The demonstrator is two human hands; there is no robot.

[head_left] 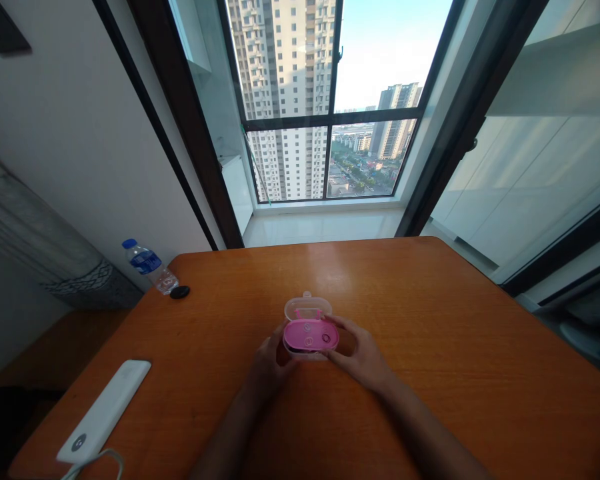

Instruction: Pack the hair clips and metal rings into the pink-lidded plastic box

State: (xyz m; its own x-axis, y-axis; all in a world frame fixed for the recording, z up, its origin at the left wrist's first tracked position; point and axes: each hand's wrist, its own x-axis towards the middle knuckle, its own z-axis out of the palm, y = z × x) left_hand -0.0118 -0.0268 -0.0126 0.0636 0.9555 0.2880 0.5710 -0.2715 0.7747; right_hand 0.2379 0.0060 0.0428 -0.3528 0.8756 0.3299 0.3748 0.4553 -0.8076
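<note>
The case sits mid-table, just in front of the person. Its clear lid is already up, hinged on the far side toward the window. The small rings inside look untouched. The left hand and right hand grip its two ends. Its long axis runs left to right, with the open face upward.

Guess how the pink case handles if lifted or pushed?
Probably light and stiff: pink case looks like small moulded plastic. Sits flat, so it likely slides on the glossy table, not rolls. Open clear lid may flop shut.
</note>
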